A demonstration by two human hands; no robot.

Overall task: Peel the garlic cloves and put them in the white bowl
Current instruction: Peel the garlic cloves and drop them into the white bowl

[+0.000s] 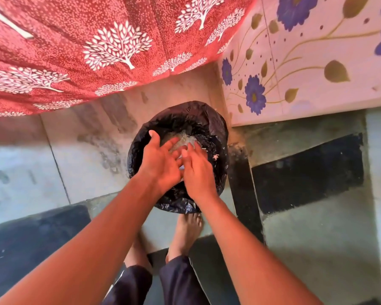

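Two bare forearms, no sleeves reaching the wrists or elbows in view. No rings, bangles, watch or gloves on the left hand (161,164) or the right hand (198,172). Short, plain fingernails (151,133), unpainted. Below, loose dark navy trousers of smooth, slightly glossy cloth (176,280), cut wide at the hems and ending above the ankles. Bare feet (188,227), no sandals or socks, toes uncovered.

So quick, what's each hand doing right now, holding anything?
Left hand: open, fingers straight, over the bin, holding nothing.
Right hand: open, fingers straight, touching the left hand, holding nothing.
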